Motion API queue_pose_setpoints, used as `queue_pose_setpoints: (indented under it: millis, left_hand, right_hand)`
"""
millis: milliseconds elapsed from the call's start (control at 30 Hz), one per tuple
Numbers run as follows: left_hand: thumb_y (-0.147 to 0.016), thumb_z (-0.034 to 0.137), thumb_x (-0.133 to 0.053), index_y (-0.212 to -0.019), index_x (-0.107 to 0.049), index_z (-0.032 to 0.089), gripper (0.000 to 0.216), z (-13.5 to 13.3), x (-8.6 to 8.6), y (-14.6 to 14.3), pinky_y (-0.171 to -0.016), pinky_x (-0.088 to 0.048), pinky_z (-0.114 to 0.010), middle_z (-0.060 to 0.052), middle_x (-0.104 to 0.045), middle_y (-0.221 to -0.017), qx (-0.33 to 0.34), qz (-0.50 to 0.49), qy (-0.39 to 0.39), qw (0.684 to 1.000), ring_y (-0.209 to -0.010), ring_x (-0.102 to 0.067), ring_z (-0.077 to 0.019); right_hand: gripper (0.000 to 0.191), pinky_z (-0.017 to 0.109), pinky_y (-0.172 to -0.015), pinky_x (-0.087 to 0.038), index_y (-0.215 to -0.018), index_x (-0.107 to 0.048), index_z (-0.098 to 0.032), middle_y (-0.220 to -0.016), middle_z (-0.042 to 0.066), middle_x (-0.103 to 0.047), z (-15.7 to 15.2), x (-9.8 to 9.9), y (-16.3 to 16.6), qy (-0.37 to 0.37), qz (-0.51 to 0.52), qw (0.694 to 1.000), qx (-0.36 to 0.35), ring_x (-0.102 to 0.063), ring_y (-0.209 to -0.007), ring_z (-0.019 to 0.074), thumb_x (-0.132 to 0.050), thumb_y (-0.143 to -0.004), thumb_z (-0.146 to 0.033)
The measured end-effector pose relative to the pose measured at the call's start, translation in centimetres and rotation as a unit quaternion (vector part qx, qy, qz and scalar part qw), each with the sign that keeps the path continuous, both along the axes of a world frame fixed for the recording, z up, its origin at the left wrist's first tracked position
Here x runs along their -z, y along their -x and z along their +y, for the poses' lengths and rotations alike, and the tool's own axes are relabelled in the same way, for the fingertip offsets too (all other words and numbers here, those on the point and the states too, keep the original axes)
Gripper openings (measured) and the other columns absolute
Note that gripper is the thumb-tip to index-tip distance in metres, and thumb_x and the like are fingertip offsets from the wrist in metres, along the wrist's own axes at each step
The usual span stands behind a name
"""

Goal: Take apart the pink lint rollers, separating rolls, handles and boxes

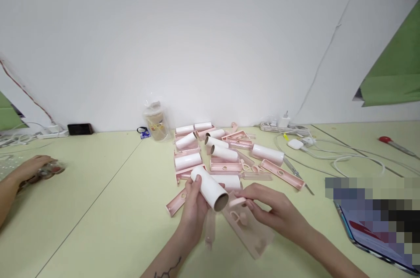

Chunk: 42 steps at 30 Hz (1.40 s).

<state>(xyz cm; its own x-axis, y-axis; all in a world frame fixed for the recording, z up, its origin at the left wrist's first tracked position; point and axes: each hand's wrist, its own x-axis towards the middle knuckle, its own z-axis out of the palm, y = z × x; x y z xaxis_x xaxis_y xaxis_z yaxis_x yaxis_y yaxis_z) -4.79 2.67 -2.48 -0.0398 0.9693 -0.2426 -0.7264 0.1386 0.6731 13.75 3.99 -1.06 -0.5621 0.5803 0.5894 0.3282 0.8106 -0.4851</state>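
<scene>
My left hand (194, 208) grips a white lint-roller roll (210, 188), tilted so that its open cardboard core faces me. Just right of that core, my right hand (274, 208) pinches a small pink plastic piece (236, 202), partly covered by the fingers. Below it lies a translucent pinkish cover (254, 236) with small pink parts (239, 217) on it, its far part hidden. A narrow clear pink piece (210, 230) rests by my left wrist. Beyond my hands is a pile of white rolls (187, 162) and pink trough-shaped casings (284, 175).
A bagged drink cup (156, 123) stands by the wall. At right are white cables and a charger (295, 144), a cutter knife (308, 188), a red-handled tool (395, 144) and a large phone or tablet (377, 238). Another person's hand (36, 166) is at left, near a black phone (80, 129).
</scene>
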Motion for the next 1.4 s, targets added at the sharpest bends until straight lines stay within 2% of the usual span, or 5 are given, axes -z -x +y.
queue_pose_setpoints:
  millis: [633, 867, 1067, 1267, 1400]
  left_hand:
    - [-0.084, 0.043, -0.051, -0.098, -0.04, 0.022, 0.028, -0.5, 1.2, -0.9, -0.07, -0.049, -0.027, -0.005, -0.058, -0.099, 0.047, 0.003, -0.071, 0.996, -0.087, -0.06, -0.0174]
    - [-0.079, 0.047, -0.057, -0.104, -0.039, 0.023, 0.04, -0.8, 1.1, -1.0, -0.054, -0.042, -0.021, 0.004, -0.055, -0.069, 0.081, 0.016, -0.044, 0.996, -0.056, -0.054, -0.011]
    - [-0.081, 0.045, -0.055, -0.114, -0.035, 0.027, 0.042, -1.3, 1.2, -0.7, -0.056, -0.043, -0.02, 0.004, -0.056, -0.069, 0.105, 0.065, -0.095, 0.988, -0.057, -0.057, -0.0109]
    - [-0.077, 0.041, -0.06, -0.119, -0.036, 0.027, 0.05, -1.8, 0.6, -0.4, -0.057, -0.046, -0.028, -0.004, -0.065, -0.078, 0.22, 0.124, -0.138, 0.958, -0.064, -0.064, -0.0211]
    - [-0.082, 0.045, -0.051, -0.131, -0.028, 0.027, 0.057, -2.0, -0.2, 0.1, -0.062, -0.046, -0.031, -0.006, -0.066, -0.081, 0.254, 0.208, -0.158, 0.931, -0.067, -0.064, -0.022]
  right_hand:
    - [0.019, 0.025, -0.062, -0.054, -0.099, -0.057, -0.023, -0.086, 0.004, -0.059, -1.7, 2.0, 2.9, -0.049, 0.138, 0.984, 0.098, -0.06, -0.074, 0.0151, -0.056, -0.082, -0.014]
    - [0.018, 0.027, -0.069, -0.052, -0.097, -0.053, -0.024, -0.089, 0.005, -0.057, -1.7, 2.7, 2.6, -0.091, 0.116, 0.988, 0.052, -0.059, -0.085, 0.0174, -0.054, -0.082, -0.013]
    - [0.059, 0.034, -0.074, -0.051, -0.118, -0.035, -0.024, -0.1, 0.009, -0.052, -2.2, 2.9, 3.1, -0.068, 0.126, 0.989, 0.032, -0.055, -0.096, 0.0247, -0.06, -0.067, -0.011]
    - [0.092, 0.038, -0.08, -0.049, -0.129, -0.026, -0.021, -0.138, 0.017, -0.022, -2.9, 1.8, 3.0, 0.015, 0.018, 1.0, 0.012, -0.022, -0.129, 0.0388, -0.066, -0.047, -0.014]
    - [0.091, 0.042, -0.089, -0.044, -0.128, -0.024, -0.024, -0.133, 0.015, -0.029, -3.0, 1.5, 2.8, 0.015, 0.062, 0.998, 0.001, -0.029, -0.126, 0.0371, -0.065, -0.047, -0.014]
